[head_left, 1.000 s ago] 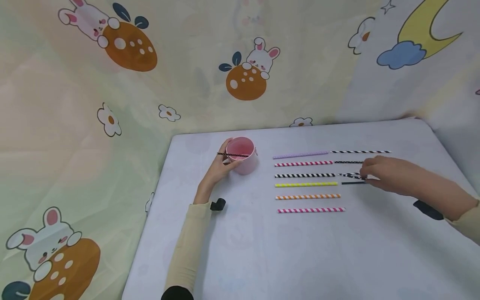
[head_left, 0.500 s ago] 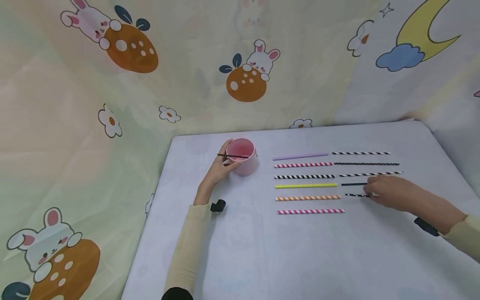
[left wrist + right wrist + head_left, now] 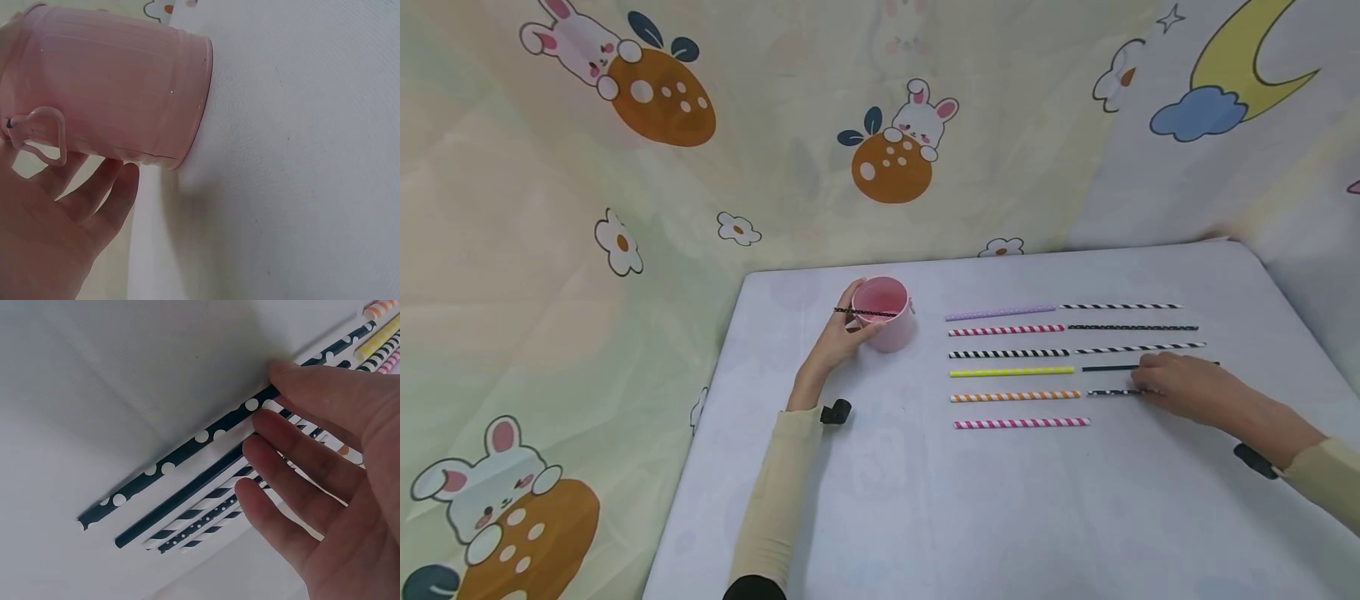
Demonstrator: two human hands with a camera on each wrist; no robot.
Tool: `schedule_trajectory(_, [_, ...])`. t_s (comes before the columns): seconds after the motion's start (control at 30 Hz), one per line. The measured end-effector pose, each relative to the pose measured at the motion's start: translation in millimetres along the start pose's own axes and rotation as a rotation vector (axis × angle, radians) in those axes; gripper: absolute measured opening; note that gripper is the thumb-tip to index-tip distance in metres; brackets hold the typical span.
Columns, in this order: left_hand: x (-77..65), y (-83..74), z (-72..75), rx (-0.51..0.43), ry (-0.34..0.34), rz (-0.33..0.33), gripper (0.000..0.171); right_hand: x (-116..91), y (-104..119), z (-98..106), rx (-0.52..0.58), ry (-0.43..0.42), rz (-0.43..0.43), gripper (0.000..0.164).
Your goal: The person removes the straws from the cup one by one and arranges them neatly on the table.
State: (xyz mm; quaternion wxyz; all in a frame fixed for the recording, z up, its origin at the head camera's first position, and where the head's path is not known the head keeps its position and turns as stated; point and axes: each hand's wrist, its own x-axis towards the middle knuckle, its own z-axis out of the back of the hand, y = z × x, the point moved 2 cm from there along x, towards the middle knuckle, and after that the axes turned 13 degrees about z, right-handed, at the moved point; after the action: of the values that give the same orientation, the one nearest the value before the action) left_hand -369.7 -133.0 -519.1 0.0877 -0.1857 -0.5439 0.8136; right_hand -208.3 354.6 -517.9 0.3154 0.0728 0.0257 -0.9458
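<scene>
My left hand (image 3: 835,343) grips a pink bucket (image 3: 891,333) near the table's far left, fingers curled round its side below a small wire handle (image 3: 53,134). A thin black patterned straw (image 3: 865,312) lies across the bucket's mouth and past the hand; how it is supported is unclear. To the right, my right hand (image 3: 1187,387) pinches a black straw with white dots (image 3: 181,459) between thumb and fingers. That straw's left end lies close to the right end of an orange-striped straw (image 3: 1015,397). Just behind it is a plain black straw (image 3: 1105,368), partly hidden by the hand.
Rows of paper straws lie on the white table (image 3: 970,517): purple (image 3: 1000,313), red-striped (image 3: 1007,331), black-striped (image 3: 1009,353), yellow (image 3: 1011,371) and pink-striped (image 3: 1022,423). More black-and-white straws (image 3: 1120,306) continue the back rows to the right. A patterned curtain (image 3: 775,125) hangs behind.
My right hand has moved toward the table's front with the dotted straw, from the third row to beside the orange-striped one, then slightly left. The left hand and bucket stay put.
</scene>
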Motion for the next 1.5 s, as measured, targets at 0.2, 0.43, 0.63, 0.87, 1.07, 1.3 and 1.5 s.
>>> schedule_trajectory(0.2, [-9.9,-11.5,0.6,0.002,0.005,0.0,0.089,1.1,-2.8,-3.4,0.003,-0.01,-0.013,0.017])
schedule_trajectory(0.43, [-0.7,0.6,-0.1,-0.003,-0.006,0.01,0.091,1.6,-1.9,-3.7,0.01,-0.007,-0.027,0.017])
schedule_trajectory(0.63, [12.2,19.0,-0.9,-0.007,-0.035,-0.014,0.089,1.8,-1.8,-4.2,0.018,0.009,-0.047,0.017])
schedule_trajectory(0.87, [11.7,19.0,-1.2,0.0,-0.057,-0.031,0.089,1.5,-3.2,-3.8,0.022,0.01,-0.054,0.018])
schedule_trajectory(1.07, [12.5,18.5,-0.9,-0.001,-0.051,-0.03,0.087,0.7,-4.0,-2.9,0.024,0.007,-0.049,0.018])
schedule_trajectory(1.3, [-1.2,-1.5,0.5,-0.014,-0.008,-0.012,0.088,-0.2,-5.0,-0.4,0.046,0.02,-0.049,0.018])
schedule_trajectory(1.5, [-6.3,-10.2,1.2,-0.02,0.0,-0.009,0.088,-0.2,-6.4,9.4,0.052,0.041,-0.049,0.019])
